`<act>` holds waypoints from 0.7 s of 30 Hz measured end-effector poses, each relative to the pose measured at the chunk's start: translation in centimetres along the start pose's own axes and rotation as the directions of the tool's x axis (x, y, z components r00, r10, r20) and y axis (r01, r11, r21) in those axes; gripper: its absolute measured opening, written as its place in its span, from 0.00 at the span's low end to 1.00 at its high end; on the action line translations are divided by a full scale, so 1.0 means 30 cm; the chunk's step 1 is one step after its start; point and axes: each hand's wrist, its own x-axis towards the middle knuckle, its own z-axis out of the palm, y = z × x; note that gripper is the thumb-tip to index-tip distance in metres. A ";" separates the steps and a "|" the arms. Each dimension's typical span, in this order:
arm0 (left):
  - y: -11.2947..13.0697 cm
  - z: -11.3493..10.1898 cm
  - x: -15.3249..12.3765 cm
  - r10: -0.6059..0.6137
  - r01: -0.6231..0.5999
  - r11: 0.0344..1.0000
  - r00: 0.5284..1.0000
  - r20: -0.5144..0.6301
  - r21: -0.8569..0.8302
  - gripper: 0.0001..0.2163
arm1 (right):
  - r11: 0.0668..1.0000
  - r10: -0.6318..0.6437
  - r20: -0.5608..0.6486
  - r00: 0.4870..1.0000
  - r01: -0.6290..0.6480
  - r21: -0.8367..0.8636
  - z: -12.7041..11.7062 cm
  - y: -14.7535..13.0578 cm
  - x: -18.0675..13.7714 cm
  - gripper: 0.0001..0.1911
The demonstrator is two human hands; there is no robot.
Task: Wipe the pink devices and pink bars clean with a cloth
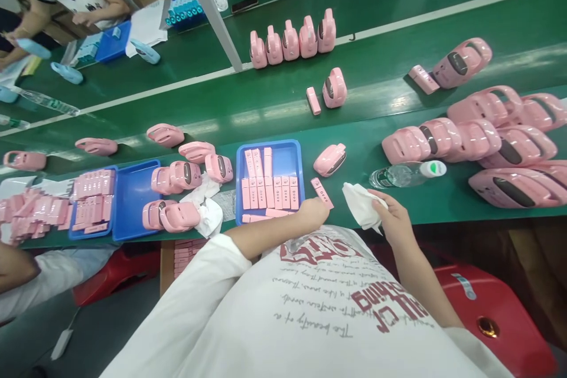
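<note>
At the front edge of the green table, my left hand [315, 213] is closed on a slim pink bar [322, 191] with a row of small dark marks. To its right, my right hand [393, 216] pinches a crumpled white cloth [359, 203], which hangs apart from the bar. Just beyond the bar lies a pink handled device [330, 159] with a dark window. Left of my left hand, a blue tray [302, 174] holds several similar pink bars [261, 191], some laid across its near side.
A water bottle [398, 175] lies right of the cloth, before many pink devices [476, 136]. Further pink devices [291, 40] line a raised ledge. Another blue tray [133, 212] stands left. A red stool [496, 313] is at lower right. Co-workers sit across and at left.
</note>
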 end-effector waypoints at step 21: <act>0.103 0.038 0.056 -0.021 0.018 0.988 1.000 0.021 0.154 0.17 | 0.599 -0.190 0.328 0.925 0.374 -0.708 0.122 0.013 0.021 0.24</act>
